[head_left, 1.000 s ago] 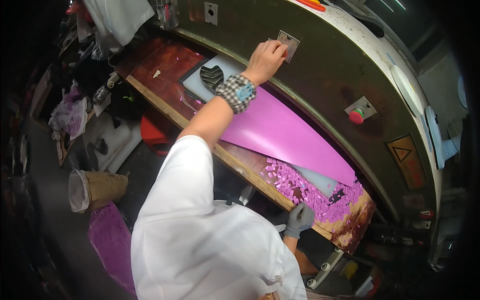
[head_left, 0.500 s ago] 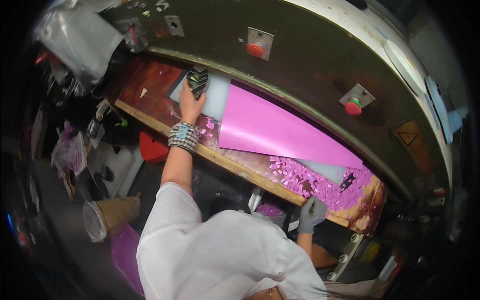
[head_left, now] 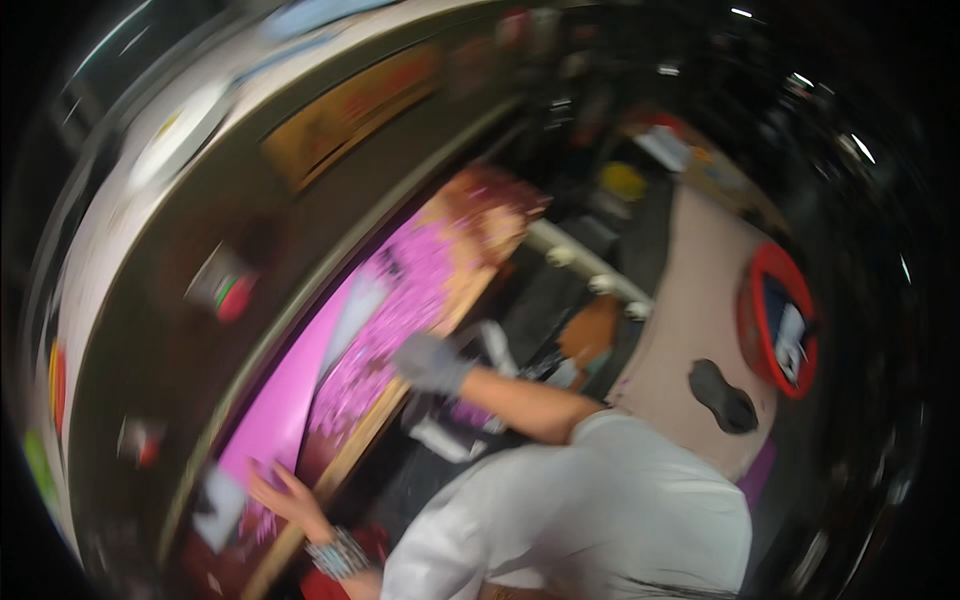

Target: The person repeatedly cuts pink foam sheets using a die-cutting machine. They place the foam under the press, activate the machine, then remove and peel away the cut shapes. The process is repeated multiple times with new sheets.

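On the brown counter (head_left: 505, 205), one pink sheet (head_left: 275, 415) is seen beside many pink scraps (head_left: 415, 265). At its left end, one left hand (head_left: 287, 497) is held spread. The gloved right hand (head_left: 428, 364) is blurred; its state cannot be told. Farther, two red buttons (head_left: 235, 298) and one red bin (head_left: 751, 320) are noticed.

Scraps (head_left: 420, 265) lie on the bench (head_left: 366, 429), right of the sheet (head_left: 280, 405).
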A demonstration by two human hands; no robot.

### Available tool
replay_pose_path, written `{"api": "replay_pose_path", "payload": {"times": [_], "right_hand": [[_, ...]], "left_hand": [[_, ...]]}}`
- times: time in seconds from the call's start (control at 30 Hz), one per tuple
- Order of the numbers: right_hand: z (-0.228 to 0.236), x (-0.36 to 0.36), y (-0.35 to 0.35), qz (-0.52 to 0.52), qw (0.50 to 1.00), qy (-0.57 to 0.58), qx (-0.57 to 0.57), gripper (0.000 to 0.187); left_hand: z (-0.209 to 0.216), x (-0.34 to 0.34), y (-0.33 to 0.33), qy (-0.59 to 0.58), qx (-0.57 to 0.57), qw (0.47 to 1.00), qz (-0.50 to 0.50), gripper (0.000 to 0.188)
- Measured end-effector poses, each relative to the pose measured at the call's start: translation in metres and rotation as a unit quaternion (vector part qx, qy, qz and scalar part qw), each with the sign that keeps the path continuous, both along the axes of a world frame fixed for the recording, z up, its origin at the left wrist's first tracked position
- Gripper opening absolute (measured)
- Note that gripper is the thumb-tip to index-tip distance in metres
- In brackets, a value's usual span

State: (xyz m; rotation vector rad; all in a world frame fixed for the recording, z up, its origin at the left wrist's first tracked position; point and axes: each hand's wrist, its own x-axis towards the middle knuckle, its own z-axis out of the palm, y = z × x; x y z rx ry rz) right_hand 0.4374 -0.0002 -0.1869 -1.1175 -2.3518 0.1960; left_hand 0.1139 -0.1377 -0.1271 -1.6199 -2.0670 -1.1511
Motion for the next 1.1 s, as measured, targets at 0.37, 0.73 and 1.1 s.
{"api": "replay_pose_path", "payload": {"times": [0.37, 0.73, 1.1], "right_hand": [[0.024, 0.229, 0.052, -0.246, 0.862, 0.432, -0.103, 0.016], [-0.008, 0.516, 0.237, -0.428, 0.776, 0.460, -0.051, 0.054], [-0.069, 0.487, 0.373, -0.573, 0.747, 0.329, 0.080, 0.032]], "left_hand": [[-0.078, 0.168, 0.080, 0.085, -0.219, 0.971, 0.036, 0.028], [-0.059, 0.290, 0.155, 0.102, -0.210, 0.972, -0.004, 0.023], [-0.071, 0.287, 0.155, 0.188, -0.196, 0.962, -0.024, 0.016]]}}
